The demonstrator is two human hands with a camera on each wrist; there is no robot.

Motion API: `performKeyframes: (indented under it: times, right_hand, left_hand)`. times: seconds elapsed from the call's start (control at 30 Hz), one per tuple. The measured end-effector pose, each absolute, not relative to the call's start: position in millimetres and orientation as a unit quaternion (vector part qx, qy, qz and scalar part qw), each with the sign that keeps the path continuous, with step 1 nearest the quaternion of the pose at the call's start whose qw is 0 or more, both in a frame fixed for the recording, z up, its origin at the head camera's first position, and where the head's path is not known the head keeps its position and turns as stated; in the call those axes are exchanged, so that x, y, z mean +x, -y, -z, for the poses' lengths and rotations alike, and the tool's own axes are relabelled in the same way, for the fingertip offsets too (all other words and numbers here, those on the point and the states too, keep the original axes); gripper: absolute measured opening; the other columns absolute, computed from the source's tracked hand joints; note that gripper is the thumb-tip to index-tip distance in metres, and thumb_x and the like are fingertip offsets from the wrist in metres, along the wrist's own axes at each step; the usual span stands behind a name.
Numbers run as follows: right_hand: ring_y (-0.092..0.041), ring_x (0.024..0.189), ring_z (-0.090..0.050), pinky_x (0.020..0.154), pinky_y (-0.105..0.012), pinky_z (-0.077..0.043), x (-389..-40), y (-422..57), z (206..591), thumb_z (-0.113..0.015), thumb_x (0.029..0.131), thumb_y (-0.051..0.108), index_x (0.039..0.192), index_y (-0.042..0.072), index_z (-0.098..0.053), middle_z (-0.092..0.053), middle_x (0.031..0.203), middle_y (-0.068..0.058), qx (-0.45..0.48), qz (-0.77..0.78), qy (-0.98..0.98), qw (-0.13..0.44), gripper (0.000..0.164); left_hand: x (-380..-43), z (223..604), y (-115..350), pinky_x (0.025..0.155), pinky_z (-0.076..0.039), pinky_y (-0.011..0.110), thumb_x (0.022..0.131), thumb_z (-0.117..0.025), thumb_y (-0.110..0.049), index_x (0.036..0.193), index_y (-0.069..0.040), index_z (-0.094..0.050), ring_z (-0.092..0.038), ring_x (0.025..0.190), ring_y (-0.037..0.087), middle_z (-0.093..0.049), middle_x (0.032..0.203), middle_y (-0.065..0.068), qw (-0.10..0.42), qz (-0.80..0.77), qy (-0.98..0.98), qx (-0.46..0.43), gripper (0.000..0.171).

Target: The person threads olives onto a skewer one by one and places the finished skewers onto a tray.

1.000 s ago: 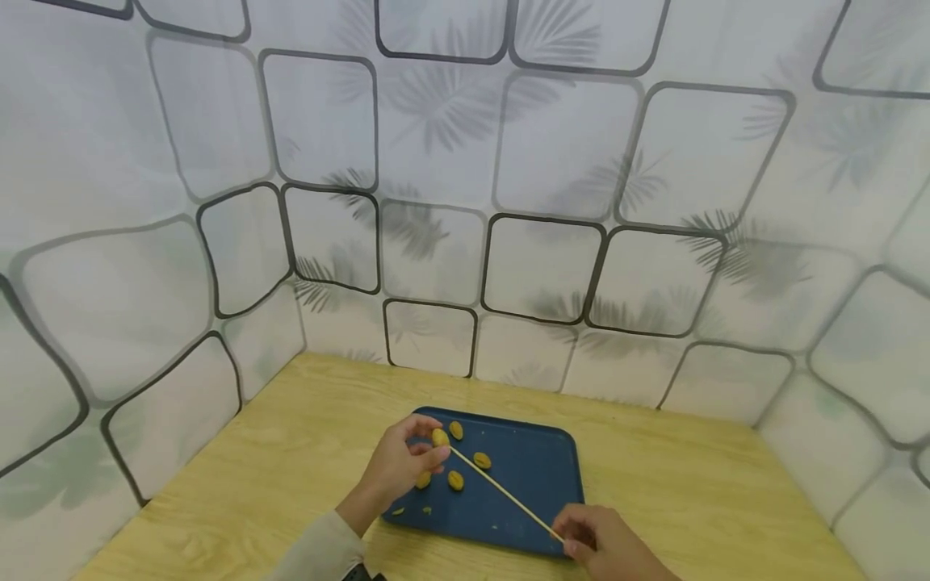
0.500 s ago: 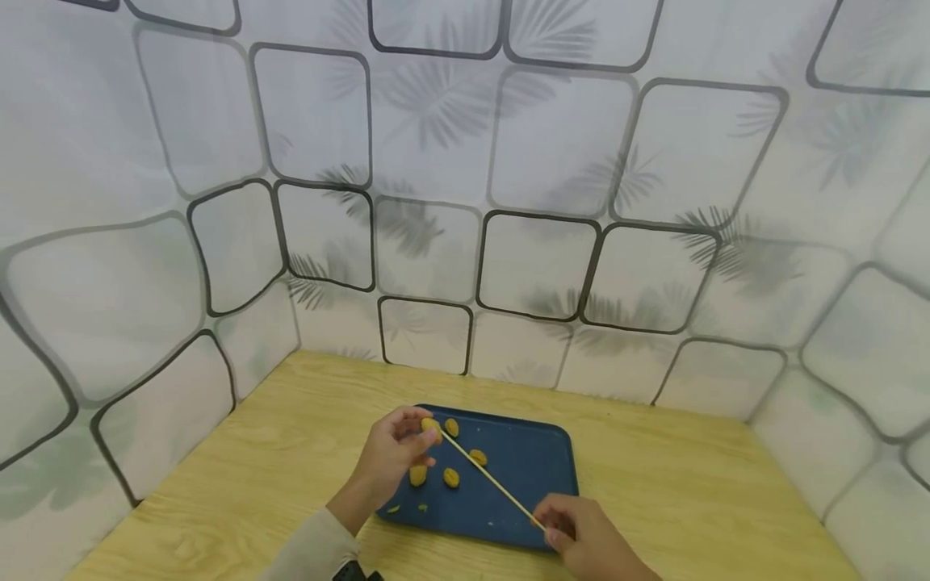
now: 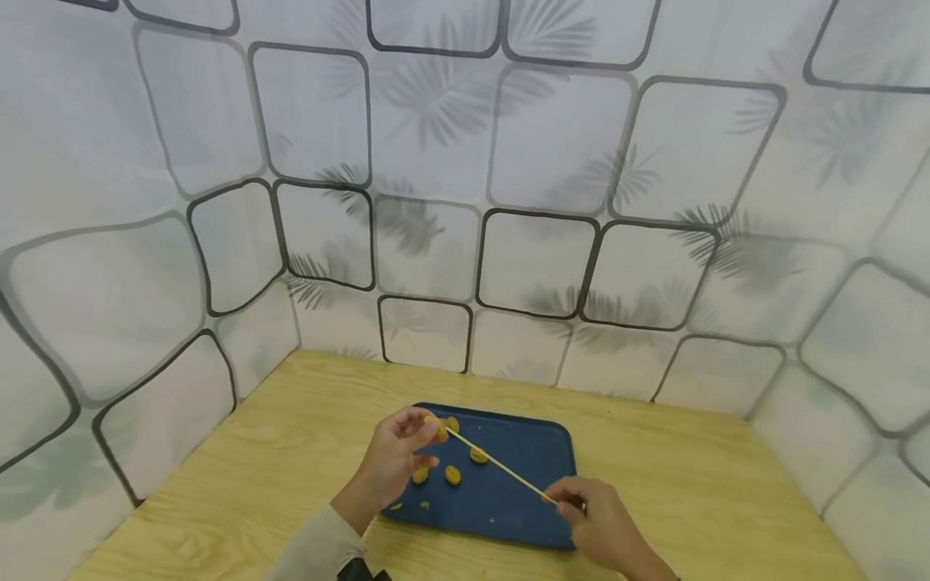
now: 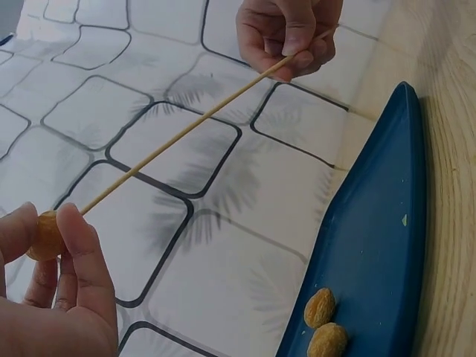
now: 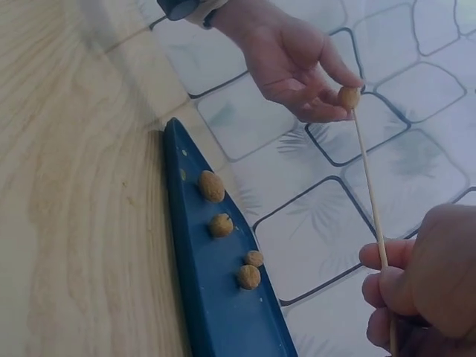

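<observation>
My left hand (image 3: 388, 460) pinches a yellow-brown, oval dried fruit (image 4: 47, 236) between thumb and fingers, above the left end of the blue tray (image 3: 526, 460). A thin wooden skewer (image 3: 501, 466) runs from this fruit down to my right hand (image 3: 599, 516). Its far end meets the fruit; how deep it goes in is hidden. My right hand grips the near part of the skewer between thumb and fingers, over the tray's right front corner. On the tray lie several similar wrinkled fruits (image 5: 221, 225), below and beside my left hand.
Small pale scraps (image 3: 395, 507) lie at the tray's left front. The tray rests on a wood-grain table (image 3: 654, 468). A patterned curtain (image 3: 436, 242) stands along the table's back and sides. A dark watch (image 3: 356, 570) is on my left wrist.
The right hand has moved up and slightly right since half a second ago, so the skewer slopes less steeply. The left hand has tilted the fruit and shifted slightly left over the whole second.
</observation>
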State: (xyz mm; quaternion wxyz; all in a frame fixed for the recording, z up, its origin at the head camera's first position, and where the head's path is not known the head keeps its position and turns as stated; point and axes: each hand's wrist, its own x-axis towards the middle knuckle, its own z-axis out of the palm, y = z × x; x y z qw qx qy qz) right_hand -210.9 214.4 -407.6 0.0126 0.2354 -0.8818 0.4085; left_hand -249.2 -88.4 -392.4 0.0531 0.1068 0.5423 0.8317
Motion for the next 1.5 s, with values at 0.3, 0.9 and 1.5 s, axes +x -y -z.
performKeyframes:
  times: [0.3, 0.9, 1.5]
  right_hand:
    - [-0.004, 0.061, -0.048, 0.051, -0.024, -0.045, -216, -209, 400, -0.057, 0.082, -0.020, 0.088, 0.008, -0.071, -0.061, 0.077, 0.004, 0.227, -0.361, 0.901, 0.083, 0.032]
    - [-0.001, 0.063, -0.049, 0.056, -0.022, -0.049, -218, -200, 393, -0.062, 0.073, -0.023, 0.076, 0.017, -0.071, -0.057, 0.073, 0.011, 0.209, -0.309, 0.909, 0.186, 0.041]
    - [-0.003, 0.061, -0.049, 0.054, -0.022, -0.047, -222, -178, 389, -0.060, 0.072, -0.024, 0.079, 0.010, -0.074, -0.057, 0.071, 0.009, 0.228, -0.331, 0.894, 0.197, 0.037]
  left_hand:
    - [-248, 392, 90, 0.054, -0.053, 0.022, 0.092, -0.068, -0.012, 0.094, -0.014, -0.061, -0.066, 0.075, 0.011, -0.063, 0.086, 0.000, 0.086, -0.836, -0.529, 0.116, 0.008]
    - [-245, 393, 82, 0.050, -0.051, 0.019, 0.094, -0.066, -0.015, 0.096, -0.014, -0.063, -0.064, 0.071, 0.008, -0.062, 0.086, 0.001, 0.131, -0.819, -0.545, 0.118, 0.004]
    - [-246, 391, 72, 0.051, -0.051, 0.020, 0.095, -0.064, -0.012, 0.096, -0.013, -0.064, -0.064, 0.074, 0.010, -0.062, 0.090, 0.003, 0.126, -0.805, -0.566, 0.128, 0.001]
